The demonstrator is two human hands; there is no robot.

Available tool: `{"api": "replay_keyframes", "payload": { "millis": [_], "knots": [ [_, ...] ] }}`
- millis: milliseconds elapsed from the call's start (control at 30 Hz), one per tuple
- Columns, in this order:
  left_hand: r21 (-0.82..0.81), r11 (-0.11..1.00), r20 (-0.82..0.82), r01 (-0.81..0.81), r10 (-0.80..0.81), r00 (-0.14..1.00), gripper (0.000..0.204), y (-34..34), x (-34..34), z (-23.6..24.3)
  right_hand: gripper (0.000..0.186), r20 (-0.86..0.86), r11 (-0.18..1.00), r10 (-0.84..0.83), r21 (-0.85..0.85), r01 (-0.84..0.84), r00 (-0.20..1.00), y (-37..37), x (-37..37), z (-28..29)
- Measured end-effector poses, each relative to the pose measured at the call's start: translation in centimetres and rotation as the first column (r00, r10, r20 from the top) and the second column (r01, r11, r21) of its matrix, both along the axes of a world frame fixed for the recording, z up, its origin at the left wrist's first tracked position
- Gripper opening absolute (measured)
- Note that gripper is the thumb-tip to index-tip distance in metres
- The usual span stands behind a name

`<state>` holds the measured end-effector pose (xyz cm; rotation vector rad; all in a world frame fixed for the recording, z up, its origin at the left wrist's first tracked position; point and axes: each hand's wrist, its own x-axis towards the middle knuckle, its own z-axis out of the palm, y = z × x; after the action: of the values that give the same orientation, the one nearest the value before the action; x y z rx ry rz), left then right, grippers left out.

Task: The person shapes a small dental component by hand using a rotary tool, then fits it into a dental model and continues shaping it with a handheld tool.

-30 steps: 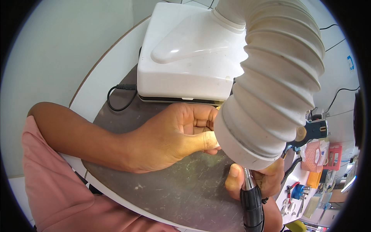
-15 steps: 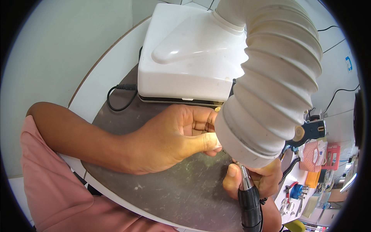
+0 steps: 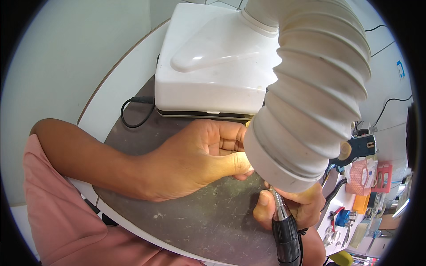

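My left hand (image 3: 197, 162) is curled in a pinch beside the mouth of a white ribbed hose (image 3: 310, 106); whatever its fingertips hold is hidden there. My right hand (image 3: 306, 206) grips a black and silver rotary handpiece (image 3: 284, 232) below the hose, its tip angled up toward the left fingertips and mostly hidden. Beyond my hands a white plastic machine (image 3: 213, 57), joined to the hose at its top, stands on the dark worn mat (image 3: 177, 221) of a curved table.
At the right are a dark blue device (image 3: 359, 146), pink baskets (image 3: 359, 177), a yellow container (image 3: 360, 201), a blue round holder (image 3: 344, 217) and red-handled pliers (image 3: 333, 215). A black cable (image 3: 126, 117) loops by the machine. A pale wall (image 3: 66, 66) rises at the left.
My right hand and the handpiece have shifted slightly leftward and the handpiece tilts a little more toward my left hand. My left hand has barely moved.
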<state>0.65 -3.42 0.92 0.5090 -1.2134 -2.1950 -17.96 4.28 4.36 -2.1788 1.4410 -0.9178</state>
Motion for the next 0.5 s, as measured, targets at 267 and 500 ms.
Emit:
{"api": "replay_keyframes", "payload": {
  "millis": [267, 500],
  "knots": [
    [0.020, 1.000, -0.028, -0.001, 0.001, 1.000, 0.022, 0.04, 0.09, 0.27, 0.024, -0.005, 0.995, 0.034, -0.092, -0.035, 0.999, -0.22, -0.05, -0.16],
    [0.009, 1.000, -0.044, -0.004, 0.004, 0.999, 0.019, 0.12, 0.04, 0.27, 0.024, 0.059, 0.997, 0.007, -0.078, -0.003, 0.998, 0.02, 0.24, -0.21]
  ]
}}
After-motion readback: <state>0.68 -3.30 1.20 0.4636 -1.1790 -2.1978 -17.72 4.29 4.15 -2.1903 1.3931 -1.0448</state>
